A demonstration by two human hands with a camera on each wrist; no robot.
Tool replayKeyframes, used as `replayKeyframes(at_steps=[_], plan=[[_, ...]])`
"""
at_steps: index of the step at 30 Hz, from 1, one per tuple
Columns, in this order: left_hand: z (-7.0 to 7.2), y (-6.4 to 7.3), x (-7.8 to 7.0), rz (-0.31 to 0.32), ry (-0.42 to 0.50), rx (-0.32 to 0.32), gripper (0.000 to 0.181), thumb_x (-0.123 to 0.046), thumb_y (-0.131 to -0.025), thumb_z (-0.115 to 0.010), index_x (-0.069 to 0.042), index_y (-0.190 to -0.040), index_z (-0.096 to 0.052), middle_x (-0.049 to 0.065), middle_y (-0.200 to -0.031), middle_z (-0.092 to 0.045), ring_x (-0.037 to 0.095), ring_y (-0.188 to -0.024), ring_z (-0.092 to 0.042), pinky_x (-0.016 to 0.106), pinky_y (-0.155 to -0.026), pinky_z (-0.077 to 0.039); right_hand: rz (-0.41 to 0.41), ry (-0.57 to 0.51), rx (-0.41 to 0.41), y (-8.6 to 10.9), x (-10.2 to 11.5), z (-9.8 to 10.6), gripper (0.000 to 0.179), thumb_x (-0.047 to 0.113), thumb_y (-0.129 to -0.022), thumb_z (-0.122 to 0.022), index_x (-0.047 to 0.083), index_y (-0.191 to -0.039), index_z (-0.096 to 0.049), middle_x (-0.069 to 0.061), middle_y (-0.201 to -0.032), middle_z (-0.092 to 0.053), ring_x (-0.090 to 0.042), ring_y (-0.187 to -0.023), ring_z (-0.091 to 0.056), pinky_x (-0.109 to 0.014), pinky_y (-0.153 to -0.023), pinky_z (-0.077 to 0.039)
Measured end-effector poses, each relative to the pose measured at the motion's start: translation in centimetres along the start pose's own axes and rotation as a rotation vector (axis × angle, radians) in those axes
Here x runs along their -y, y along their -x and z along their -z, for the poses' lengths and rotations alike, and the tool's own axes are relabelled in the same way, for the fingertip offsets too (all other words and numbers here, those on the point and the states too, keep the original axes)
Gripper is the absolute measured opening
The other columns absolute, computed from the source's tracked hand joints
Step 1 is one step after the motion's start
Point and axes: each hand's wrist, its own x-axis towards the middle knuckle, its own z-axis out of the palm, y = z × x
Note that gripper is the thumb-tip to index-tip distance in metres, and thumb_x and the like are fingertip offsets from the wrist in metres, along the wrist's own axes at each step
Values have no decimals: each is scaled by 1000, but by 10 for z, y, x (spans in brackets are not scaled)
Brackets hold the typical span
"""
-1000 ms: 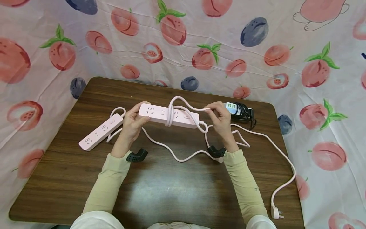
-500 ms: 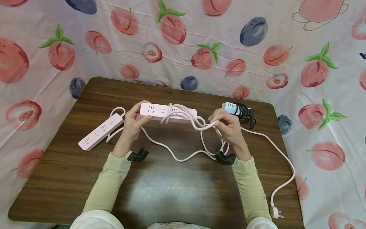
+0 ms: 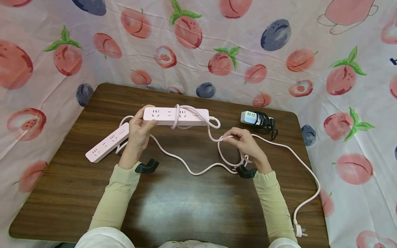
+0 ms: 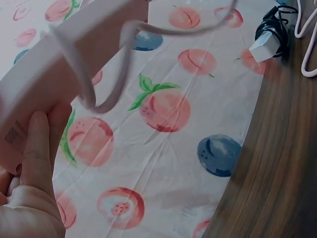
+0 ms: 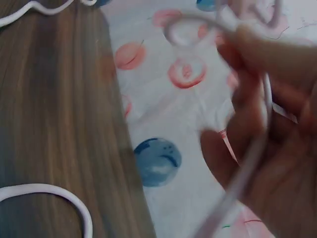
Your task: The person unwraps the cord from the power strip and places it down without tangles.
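Hanging above the far half of the desk (image 3: 77,199), the raised power strip (image 3: 167,119) has its long axis running side to side, roughly along the desk's far edge, with its socket face turned toward the person. The left hand (image 3: 140,129) grips its left end, thumb over the front and fingers against the back, where the left wrist view shows a label. A pale cord (image 3: 212,136) loops around the strip's middle, with a bend at its right end, and runs down to the right hand (image 3: 246,142). That hand, apart from the strip, sits beyond its right end and closer to the desk's near edge, thumb and forefinger pinching the cord; the right wrist view, though blurred, shows the other fingers loosely bent beside it. So the left hand has the body, and the right holds only cord, off the strip's free end. Below, a loose cord (image 3: 173,155) crosses the desk; which strip it belongs to is unclear. Toward the left edge lies a second power strip (image 3: 107,143), slanting. Near the far right corner sits a charging block (image 3: 249,117) wrapped in black cable (image 3: 263,120); a plug (image 3: 298,230) lies toward the near right corner.
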Motion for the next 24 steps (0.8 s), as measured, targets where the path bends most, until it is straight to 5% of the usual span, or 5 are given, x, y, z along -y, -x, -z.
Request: replayKeyframes(at_steps=[4,8,14,19,24], plan=[[2,1,-1,17,-21,33,42,0,-72,-77,0,-112,-62,7,-100,-62,12,-89,-60,17,-72,-51,-93,135,-223,-11,-7,-7,6,4,-83,-69,-1,-86,-69,-11,-80,-64,-4,-65,-48,-14,-57,-40],[3,2,-2,40,-58,79,41,-1,-72,-78,-3,-111,-63,6,-101,-63,11,-89,-59,17,-72,-51,-40,137,-491,-22,-13,-12,7,0,-84,-68,-7,-86,-67,-14,-75,-59,-6,-64,-43,-14,-56,-35],[8,4,-1,55,-84,96,42,4,-73,-76,-3,-112,-63,6,-102,-62,12,-89,-60,18,-73,-51,170,-208,-795,-25,-9,-6,5,-18,-83,-57,-16,-85,-61,-11,-78,-57,-8,-69,-47,-16,-59,-39],[13,5,-1,44,-74,60,40,9,-74,-73,-3,-111,-63,7,-101,-62,12,-89,-60,18,-73,-51,323,-430,-836,-12,2,8,3,-8,-86,-61,-9,-84,-63,-3,-80,-60,-9,-73,-51,-18,-64,-43],[16,3,0,17,-83,19,40,9,-74,-73,4,-112,-60,8,-99,-62,13,-88,-61,18,-72,-52,452,-723,-647,9,7,22,15,4,-86,-65,-10,-83,-60,-9,-79,-55,-17,-76,-51,-24,-70,-45]])
